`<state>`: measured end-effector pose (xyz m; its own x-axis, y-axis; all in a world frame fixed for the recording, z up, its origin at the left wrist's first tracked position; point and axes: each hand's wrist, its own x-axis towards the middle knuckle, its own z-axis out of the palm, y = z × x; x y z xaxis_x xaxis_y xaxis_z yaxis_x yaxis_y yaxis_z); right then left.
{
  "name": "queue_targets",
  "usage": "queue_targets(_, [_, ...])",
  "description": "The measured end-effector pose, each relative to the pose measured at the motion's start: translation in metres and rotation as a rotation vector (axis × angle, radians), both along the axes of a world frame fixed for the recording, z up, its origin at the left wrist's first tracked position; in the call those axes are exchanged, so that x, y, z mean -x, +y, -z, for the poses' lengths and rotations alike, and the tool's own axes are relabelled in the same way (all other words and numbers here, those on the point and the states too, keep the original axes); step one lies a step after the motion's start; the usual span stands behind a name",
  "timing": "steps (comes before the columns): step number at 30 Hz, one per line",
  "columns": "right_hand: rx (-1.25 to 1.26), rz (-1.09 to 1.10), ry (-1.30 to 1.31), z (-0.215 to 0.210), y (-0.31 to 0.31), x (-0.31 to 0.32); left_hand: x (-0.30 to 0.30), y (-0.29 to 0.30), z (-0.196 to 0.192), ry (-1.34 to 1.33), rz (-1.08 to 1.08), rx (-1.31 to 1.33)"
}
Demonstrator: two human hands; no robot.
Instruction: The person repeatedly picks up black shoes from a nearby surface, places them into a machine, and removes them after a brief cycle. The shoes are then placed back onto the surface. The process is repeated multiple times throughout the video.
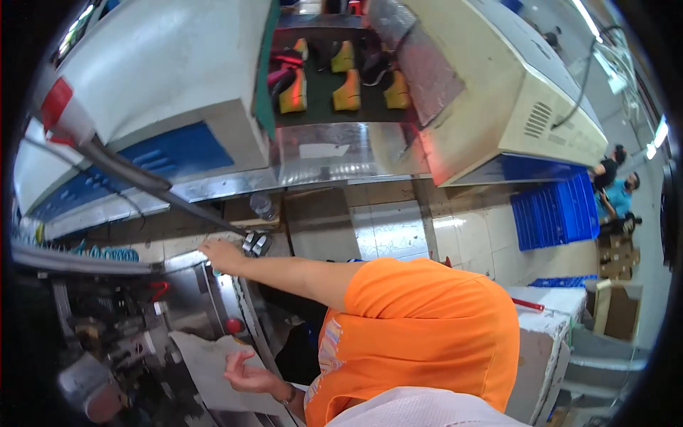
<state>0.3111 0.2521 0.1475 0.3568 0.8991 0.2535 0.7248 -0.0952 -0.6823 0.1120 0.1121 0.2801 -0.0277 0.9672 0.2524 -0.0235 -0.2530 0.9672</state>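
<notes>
My right hand [225,257] stretches to the left and lies on the corner of a metal machine panel [229,293], fingers extended, nothing visibly held. Beside it is a small metal clamp-like fitting [257,244] at the end of a bar. Lower down, my left hand [247,371], a watch at its wrist, hovers over a beige sheet [206,363] with loosely bent fingers apart and nothing in them. Between the two hands a red round button [233,326] sits on the panel. My orange sleeve and shirt fill the lower middle.
Several yellow shoe uppers [346,91] rest on a dark conveyor [320,114] between a white machine [181,67] and a cream housing [491,92]. Dark machine parts [107,349] stand left. Blue crates [556,213] and other people [620,188] are right; a white block [537,334] stands behind me.
</notes>
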Motion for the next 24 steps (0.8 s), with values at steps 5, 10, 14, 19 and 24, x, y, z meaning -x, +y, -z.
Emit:
queue_targets(5, [0.009,0.015,0.001,0.004,0.003,-0.005,-0.004,-0.011,-0.02,0.208,-0.163,-0.1])
queue_targets(10, [-0.165,0.095,-0.081,0.008,0.004,-0.003,0.002,-0.026,-0.029,0.136,-0.358,-0.031])
queue_targets(14, [-0.015,0.035,-0.022,-0.004,0.001,-0.003,0.045,-0.04,-0.003,-0.182,-0.15,0.042])
queue_targets(19, [-0.074,0.041,-0.016,-0.006,-0.001,-0.004,0.021,-0.044,-0.015,0.101,-0.279,-0.079])
queue_targets(24, [-0.107,0.065,-0.007,-0.005,0.0,-0.005,-0.022,-0.04,-0.049,0.104,-0.469,0.055])
